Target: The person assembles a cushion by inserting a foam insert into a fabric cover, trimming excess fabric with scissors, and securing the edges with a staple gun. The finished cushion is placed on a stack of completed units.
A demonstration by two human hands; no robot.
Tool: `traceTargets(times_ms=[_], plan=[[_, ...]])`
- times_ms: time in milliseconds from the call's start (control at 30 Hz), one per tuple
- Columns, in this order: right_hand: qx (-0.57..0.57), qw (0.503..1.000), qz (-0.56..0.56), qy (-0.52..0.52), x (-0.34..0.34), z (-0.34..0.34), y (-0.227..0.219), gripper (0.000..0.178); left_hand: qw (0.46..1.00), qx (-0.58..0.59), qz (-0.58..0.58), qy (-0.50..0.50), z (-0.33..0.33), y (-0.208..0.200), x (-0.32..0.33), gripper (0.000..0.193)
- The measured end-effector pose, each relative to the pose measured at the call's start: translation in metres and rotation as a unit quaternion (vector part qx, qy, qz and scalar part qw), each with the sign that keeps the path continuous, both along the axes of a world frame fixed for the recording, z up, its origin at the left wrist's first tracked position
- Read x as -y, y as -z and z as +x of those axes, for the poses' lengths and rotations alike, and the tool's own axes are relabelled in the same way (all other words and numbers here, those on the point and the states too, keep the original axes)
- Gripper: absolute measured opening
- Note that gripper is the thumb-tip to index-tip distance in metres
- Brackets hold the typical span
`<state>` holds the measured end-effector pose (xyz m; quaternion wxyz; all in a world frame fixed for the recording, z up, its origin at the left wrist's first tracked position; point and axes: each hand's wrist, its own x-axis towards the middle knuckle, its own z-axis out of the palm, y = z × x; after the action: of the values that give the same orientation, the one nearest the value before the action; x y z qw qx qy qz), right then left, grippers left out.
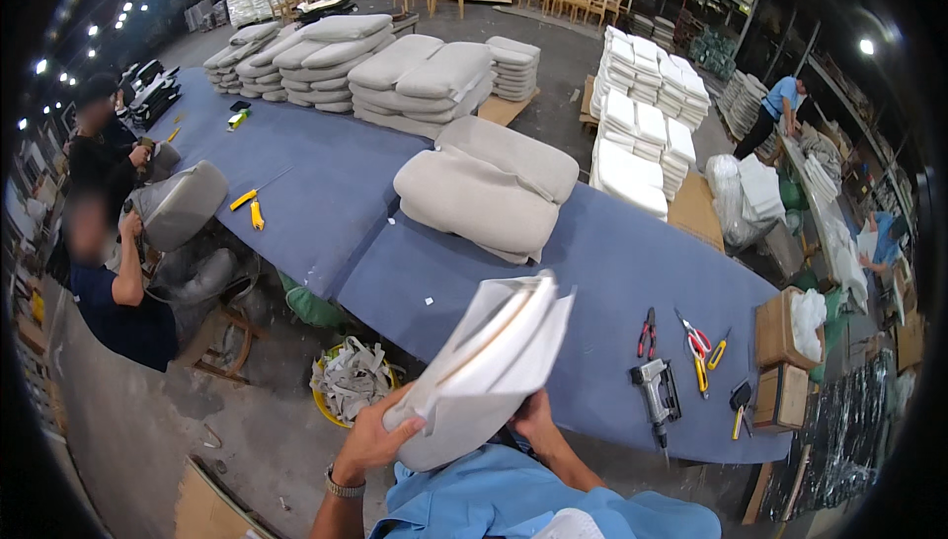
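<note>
A pale seat cushion point(484, 366) stands tilted between my hands in front of my body, over the near table edge. A thin tan board edge shows among its white layers, and loose fabric flaps stick out at the top. My left hand point(380, 435), with a watch on the wrist, is closed on its lower left side, thumb on the near face. My right hand point(534, 415) grips its right side; those fingers are partly hidden behind it. Beyond it, a stack of grey cushions point(484, 193) lies on the blue-covered table point(602, 282).
On the table to the right lie a staple gun point(654, 396), pliers point(647, 334), scissors point(696, 344) and a yellow cutter point(718, 353). Cardboard boxes point(780, 396) stand beyond. A yellow basket of scraps point(354, 381) sits on the floor. Co-workers point(118, 292) work at left.
</note>
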<state>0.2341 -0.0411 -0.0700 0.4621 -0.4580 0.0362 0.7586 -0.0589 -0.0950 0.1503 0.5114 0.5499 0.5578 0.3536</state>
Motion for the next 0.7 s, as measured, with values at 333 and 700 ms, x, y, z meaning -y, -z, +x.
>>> traceTargets(times_ms=[333, 700], plan=[[0.386, 0.801, 0.458, 0.015, -0.171, 0.151, -0.135, 0.05, 0.963, 0.101, 0.061, 0.242, 0.066, 0.043, -0.024, 0.093], [0.657, 0.42, 0.514, -0.358, -0.201, 0.043, -0.229, 0.05, 0.985, 0.024, -0.157, 0.065, 0.185, 0.136, -0.041, 0.062]])
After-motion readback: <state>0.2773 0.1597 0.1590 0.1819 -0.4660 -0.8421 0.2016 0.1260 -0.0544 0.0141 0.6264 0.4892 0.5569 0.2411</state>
